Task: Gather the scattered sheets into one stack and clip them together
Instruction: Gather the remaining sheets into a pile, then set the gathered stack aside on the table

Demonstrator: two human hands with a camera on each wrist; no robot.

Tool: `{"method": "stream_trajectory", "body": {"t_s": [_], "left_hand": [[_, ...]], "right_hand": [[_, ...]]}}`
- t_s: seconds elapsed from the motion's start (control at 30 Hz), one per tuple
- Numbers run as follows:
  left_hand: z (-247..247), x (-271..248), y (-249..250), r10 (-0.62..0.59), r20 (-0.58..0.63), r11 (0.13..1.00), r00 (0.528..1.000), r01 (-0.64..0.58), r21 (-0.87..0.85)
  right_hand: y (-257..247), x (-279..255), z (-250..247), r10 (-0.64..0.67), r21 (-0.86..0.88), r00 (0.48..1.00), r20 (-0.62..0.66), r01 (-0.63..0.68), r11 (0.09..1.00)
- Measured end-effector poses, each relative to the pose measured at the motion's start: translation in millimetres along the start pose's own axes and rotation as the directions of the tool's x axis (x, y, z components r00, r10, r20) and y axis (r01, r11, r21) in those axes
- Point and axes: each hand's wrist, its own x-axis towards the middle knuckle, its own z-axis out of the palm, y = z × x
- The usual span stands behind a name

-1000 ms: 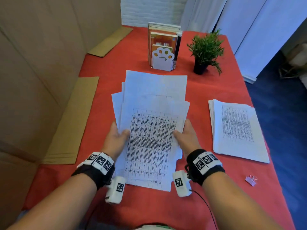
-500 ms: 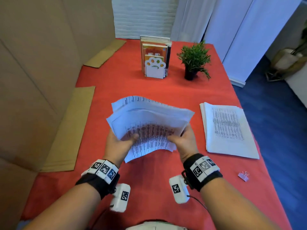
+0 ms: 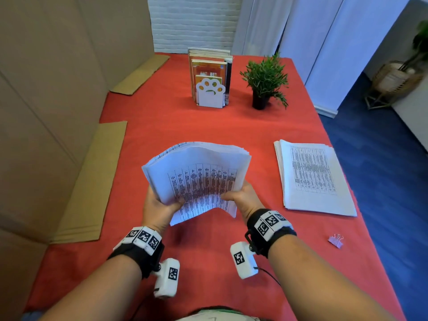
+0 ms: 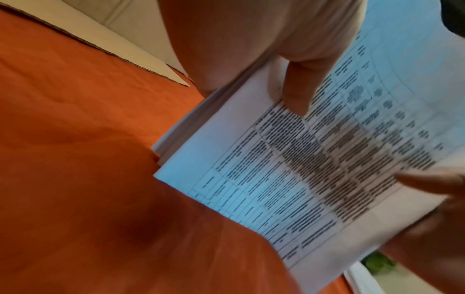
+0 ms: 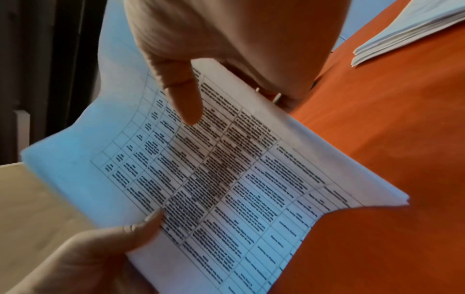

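**White sheets held up over the red worktop**

Paper sheets point(image 3: 196, 179), printed with tables, are gathered in a bowed bundle above the worktop point(image 3: 208, 126) at centre. The left hand point(image 3: 159, 208) grips the bundle's 9 o'clock edge, thumb on the top page; the right hand point(image 3: 243, 198) grips the 3 o'clock edge likewise. A second paper stack point(image 3: 312, 177) lies flat at 3 o'clock, and a pink binder clip point(image 3: 336, 240) sits at 4 o'clock, apart from both. Books point(image 3: 209, 75) and a potted plant point(image 3: 265, 79) stand at 12 o'clock.

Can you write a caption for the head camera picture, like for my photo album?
Both hands, left hand and right hand, hold up the bundle of printed sheets above the red table.
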Motion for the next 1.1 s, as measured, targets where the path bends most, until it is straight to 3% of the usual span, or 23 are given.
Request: {"method": "stream_trajectory", "body": {"t_s": [0.13, 0.27, 0.33, 0.43, 0.6, 0.8, 0.9, 1.1], "left_hand": [[8, -3, -15, -0.065, 0.003, 0.989, 0.998, 0.064, 0.133], [28, 0, -10, -0.068, -0.029, 0.98, 0.997, 0.072, 0.183], [43, -1, -5, -0.107, 0.005, 0.973, 0.994, 0.103, 0.208], [67, -8, -4, -0.143, 0.039, 0.953, 0.989, 0.127, 0.276], [92, -15, -28, -0.247, 0.063, 0.877, 0.967, 0.195, 0.438], [112, -19, -48, -0.374, 0.097, 0.801, 0.922, 0.269, 0.534], [115, -17, -53, -0.414, 0.068, 0.774, 0.908, 0.311, 0.552], [119, -25, -45, -0.475, -0.045, 0.709, 0.879, 0.412, 0.572]], "right_hand": [[6, -2, 4, -0.041, -0.057, 0.999, -0.015, 0.04, 0.998], [-6, -4, -17, -0.205, -0.197, 0.969, -0.135, 0.176, 0.964], [-10, 1, -41, -0.234, -0.304, 0.945, -0.227, 0.16, 0.939], [-2, 9, -87, -0.196, -0.409, 0.912, -0.361, 0.034, 0.912], [18, 10, -191, -0.108, -0.566, 0.824, -0.556, -0.28, 0.775], [44, 8, -279, 0.09, -0.507, 0.638, -0.765, -0.682, 0.527], [50, 13, -299, 0.2, -0.49, 0.618, -0.76, -0.748, 0.447], [56, 27, -312, 0.273, -0.492, 0.618, -0.737, -0.768, 0.41]]}}
